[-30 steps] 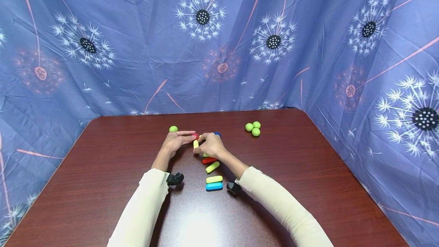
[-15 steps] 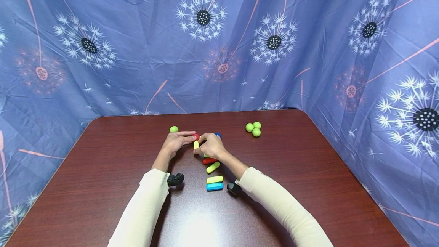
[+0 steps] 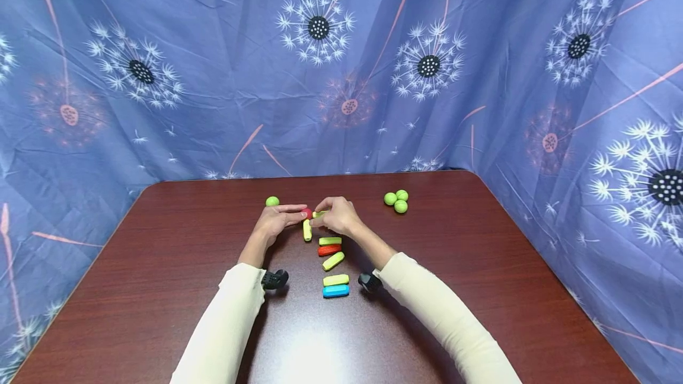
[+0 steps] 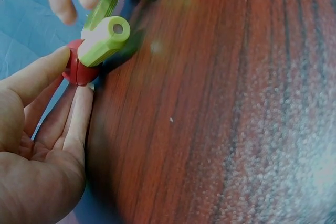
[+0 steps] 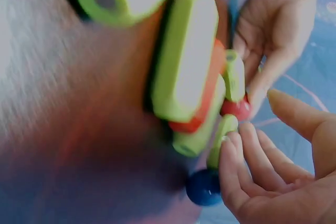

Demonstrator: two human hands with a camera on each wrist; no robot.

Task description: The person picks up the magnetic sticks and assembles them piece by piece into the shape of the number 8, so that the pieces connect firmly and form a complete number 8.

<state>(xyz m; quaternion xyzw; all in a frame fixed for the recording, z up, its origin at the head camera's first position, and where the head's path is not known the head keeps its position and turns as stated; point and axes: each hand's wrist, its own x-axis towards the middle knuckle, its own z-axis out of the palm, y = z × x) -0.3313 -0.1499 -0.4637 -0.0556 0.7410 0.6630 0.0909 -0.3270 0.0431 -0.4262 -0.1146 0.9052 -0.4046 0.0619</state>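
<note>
Your right hand point(image 3: 340, 216) lifts away from the near yellow-green rod point(image 3: 307, 231), which now shows whole, meeting the red ball point(image 4: 85, 76). Your left hand point(image 3: 272, 224) keeps that ball pinched between thumb and fingers, over the bench point(image 3: 133, 289). Your right thumb and fingers stand well apart, close to the second rod point(image 5: 217, 149), which runs between the red ball and the blue ball point(image 5: 203, 188); blur makes any contact hard to judge. The near joint apparently holds without your right hand, so it looks made.
</note>
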